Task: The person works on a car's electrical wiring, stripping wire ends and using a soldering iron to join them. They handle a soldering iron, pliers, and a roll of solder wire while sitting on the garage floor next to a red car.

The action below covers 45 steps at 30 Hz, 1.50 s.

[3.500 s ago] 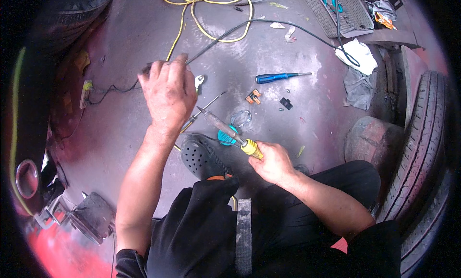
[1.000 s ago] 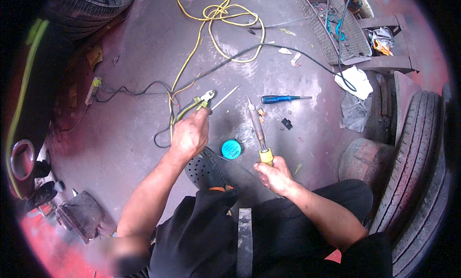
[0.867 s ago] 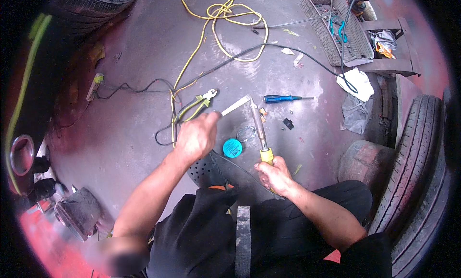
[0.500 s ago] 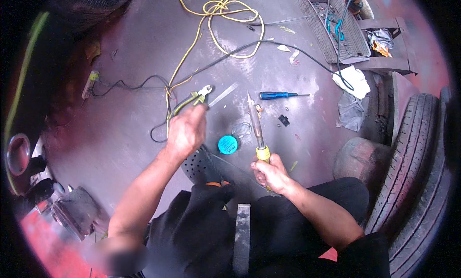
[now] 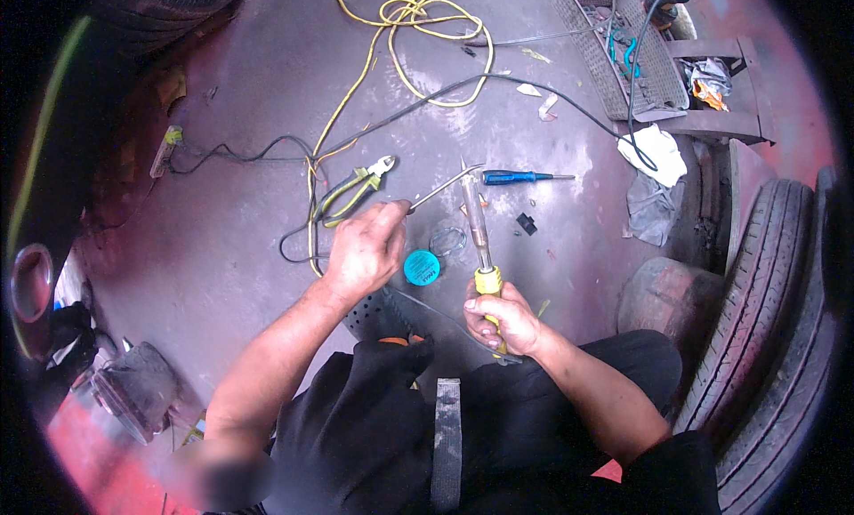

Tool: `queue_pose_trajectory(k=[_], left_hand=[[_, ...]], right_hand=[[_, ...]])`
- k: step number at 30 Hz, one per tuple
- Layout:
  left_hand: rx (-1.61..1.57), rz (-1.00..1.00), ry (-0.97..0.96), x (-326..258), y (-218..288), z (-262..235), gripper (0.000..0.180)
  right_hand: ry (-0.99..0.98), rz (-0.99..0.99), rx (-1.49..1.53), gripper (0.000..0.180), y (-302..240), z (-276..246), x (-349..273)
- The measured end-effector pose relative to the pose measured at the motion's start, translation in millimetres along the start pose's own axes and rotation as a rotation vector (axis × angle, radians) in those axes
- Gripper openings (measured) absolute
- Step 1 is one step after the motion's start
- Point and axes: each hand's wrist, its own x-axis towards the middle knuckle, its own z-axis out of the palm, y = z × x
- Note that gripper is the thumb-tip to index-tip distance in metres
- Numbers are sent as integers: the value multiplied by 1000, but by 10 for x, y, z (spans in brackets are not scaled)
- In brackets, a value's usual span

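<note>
Containers first: a small round blue tin (image 5: 422,268) sits open on the floor (image 5: 222,248) just in front of the knees, its clear lid (image 5: 447,241) laid just beside it; contents cannot be made out. A metal mesh basket (image 5: 623,52) stands at the far right edge of the floor, with a black cable and teal-handled bits in it.

Versus half a second ago: the left hand (image 5: 365,248) has shifted slightly right and a thin silvery strip (image 5: 445,184) is now lifted toward the iron's tip. The green-handled pliers (image 5: 351,193), held before, are now lying on the floor just beyond the knuckles. The right hand (image 5: 503,315) is unchanged.

Soldering iron (image 5: 478,239): yellow handle, long grey metal barrel, held upright-ish pointing away from the body, tip close to or touching the strip's far end; contact cannot be confirmed. Right fingers are wrapped tight around the yellow handle. Left fingers are pinched on the strip's near end.

Nearby: a blue-handled screwdriver (image 5: 520,176) lies just right of the tip; a yellow cable (image 5: 400,44) is coiled at the far edge; a white rag (image 5: 658,155) and tyres (image 5: 765,275) are at the right.
</note>
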Motion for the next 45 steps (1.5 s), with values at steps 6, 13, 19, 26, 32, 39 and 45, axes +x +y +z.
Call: queue_pose_trajectory(k=[6, 13, 19, 26, 32, 39, 45], left_hand=[[279, -360, -178, 70, -687, 114, 23], [626, -90, -161, -59, -431, 94, 46], [-630, -559, -703, 274, 432, -426, 95], [-82, -799, -475, -30, 117, -1707, 56], [255, -868, -176, -494, 84, -3133, 59], [-52, -725, -413, -299, -187, -922, 40], [-124, -627, -295, -443, -84, 175, 43]], right_hand=[[-8, 19, -153, 17, 36, 101, -4], [390, -142, -117, 29, -8, 39, 202], [341, -472, -422, 69, -281, 485, 757], [-38, -625, -756, 60, -324, 981, 1111], [428, -530, -1753, 54, 419, 151, 990], [411, -456, -1596, 71, 660, -97, 1003], [540, -241, -1541, 64, 571, -127, 673]])
